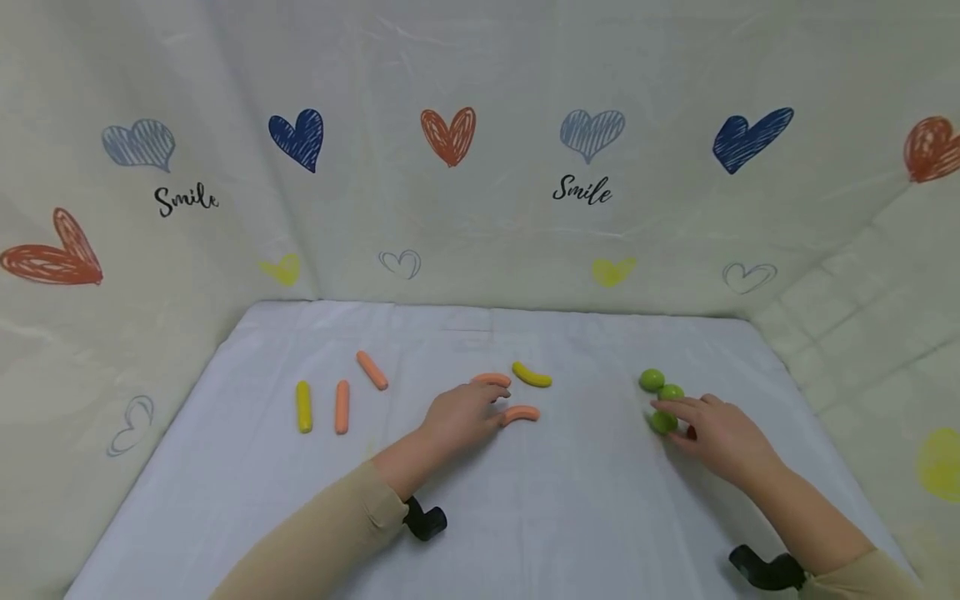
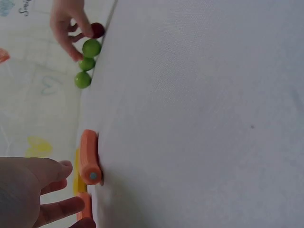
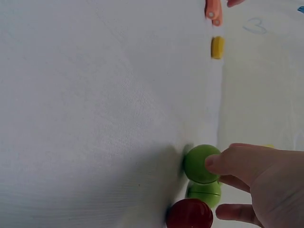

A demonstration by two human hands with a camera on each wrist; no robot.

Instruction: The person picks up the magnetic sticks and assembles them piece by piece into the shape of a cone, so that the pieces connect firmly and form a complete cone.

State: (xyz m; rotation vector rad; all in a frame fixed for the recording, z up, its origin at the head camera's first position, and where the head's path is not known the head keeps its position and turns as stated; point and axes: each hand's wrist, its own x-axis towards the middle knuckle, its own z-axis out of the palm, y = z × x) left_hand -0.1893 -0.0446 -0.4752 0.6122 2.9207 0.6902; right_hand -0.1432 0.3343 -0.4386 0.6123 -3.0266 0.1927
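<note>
My left hand (image 1: 467,414) reaches over the cloth with its fingers loosely extended. Its thumb is beside a curved orange rod (image 1: 521,413). Another curved orange rod (image 1: 491,378) lies just beyond its fingers, near a curved yellow rod (image 1: 531,375). A grey dot marks the end of the nearer orange rod (image 2: 89,156). My right hand (image 1: 723,437) stretches its fingers over a row of green balls, a digit touching the nearest green ball (image 3: 200,164). A dark red ball (image 3: 190,214) sits beside that one, partly under the hand. Two more green balls (image 1: 652,380) lie farther back.
On the left lie a straight yellow rod (image 1: 303,407), a straight orange rod (image 1: 342,407) and a slanted orange rod (image 1: 372,370). White cloth (image 1: 577,517) covers the table. A curtain with printed hearts (image 1: 480,225) hangs behind and at both sides.
</note>
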